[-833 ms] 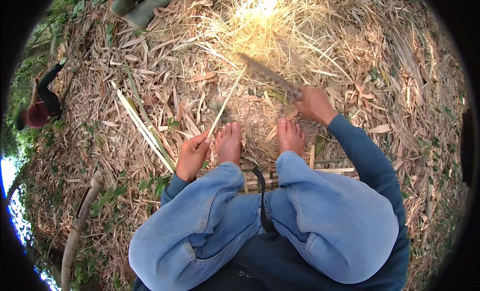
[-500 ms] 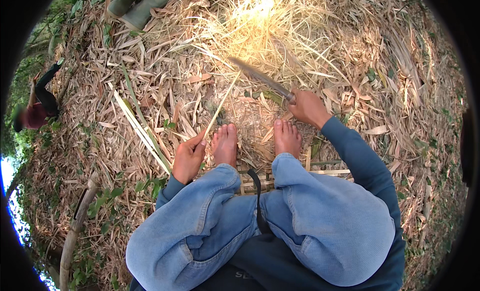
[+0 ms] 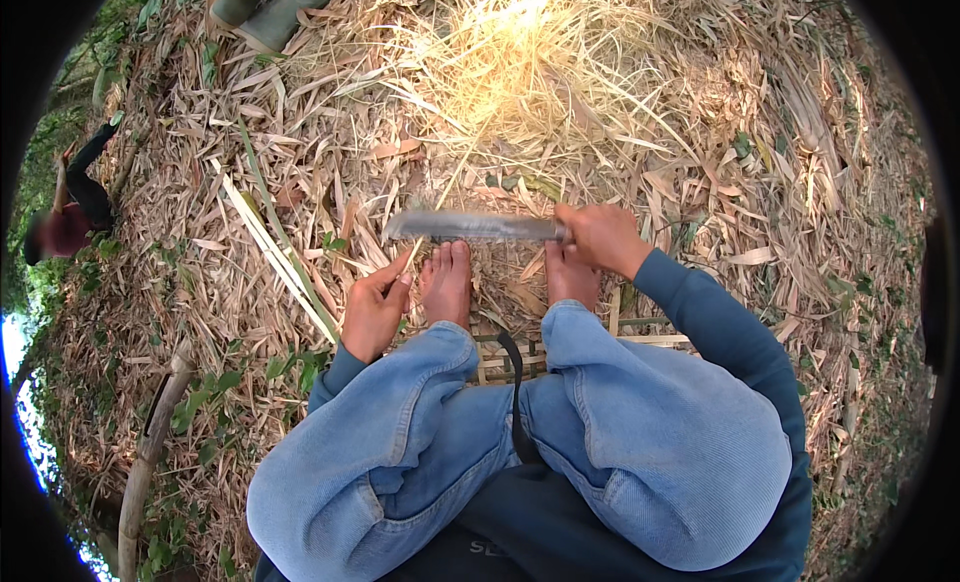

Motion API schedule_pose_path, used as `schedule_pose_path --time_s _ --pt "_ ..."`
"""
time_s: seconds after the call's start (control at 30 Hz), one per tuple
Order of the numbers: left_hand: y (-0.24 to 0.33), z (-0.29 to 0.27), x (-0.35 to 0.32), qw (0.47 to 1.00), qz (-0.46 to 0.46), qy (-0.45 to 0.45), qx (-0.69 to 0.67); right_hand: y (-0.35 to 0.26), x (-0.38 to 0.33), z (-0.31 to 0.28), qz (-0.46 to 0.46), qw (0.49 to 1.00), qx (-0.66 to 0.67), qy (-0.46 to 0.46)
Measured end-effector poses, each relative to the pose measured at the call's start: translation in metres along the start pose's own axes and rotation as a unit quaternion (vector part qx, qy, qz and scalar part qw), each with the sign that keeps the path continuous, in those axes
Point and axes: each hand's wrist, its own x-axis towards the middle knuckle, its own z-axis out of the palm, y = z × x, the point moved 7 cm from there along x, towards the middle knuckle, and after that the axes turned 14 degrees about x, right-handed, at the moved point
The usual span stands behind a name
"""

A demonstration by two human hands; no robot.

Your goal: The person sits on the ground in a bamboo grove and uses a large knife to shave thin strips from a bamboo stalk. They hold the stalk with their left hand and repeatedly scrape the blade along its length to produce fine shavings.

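Note:
My left hand (image 3: 374, 310), beside my left foot, is closed in a pinch on a thin pale strip (image 3: 458, 172) that looks like split bamboo. The strip runs forward from my fingers, slanting right over the ground. My right hand (image 3: 604, 240) grips the handle of a long-bladed knife, a machete (image 3: 475, 226), in front of my right foot. Its blade points left and lies level across the strip, just ahead of my toes; motion blurs it. Whether the edge touches the strip I cannot tell. The blade hides part of the strip.
Ahead lies a heap of thin yellow shavings (image 3: 525, 97). Longer split strips (image 3: 268, 244) rest on the leaf litter at left. Green boots (image 3: 275, 20) show at the top left, a person (image 3: 88, 197) at the far left. A thick branch (image 3: 152, 457) stands lower left.
The machete has come back toward my feet, its blade turning from a forward slant to level across the strip. My right hand shifted slightly nearer; my left hand stays about in place.

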Motion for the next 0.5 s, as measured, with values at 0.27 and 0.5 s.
schedule_pose_path --time_s 0.27,0.5 --pt "-0.003 -0.001 -0.001 1.0 -0.009 -0.011 0.0 0.027 0.007 -0.006 0.049 0.995 0.084 0.01" --pt "-0.001 -0.006 0.003 1.0 -0.011 0.019 -0.011 0.06 0.016 -0.025 0.124 0.974 0.126 0.14"
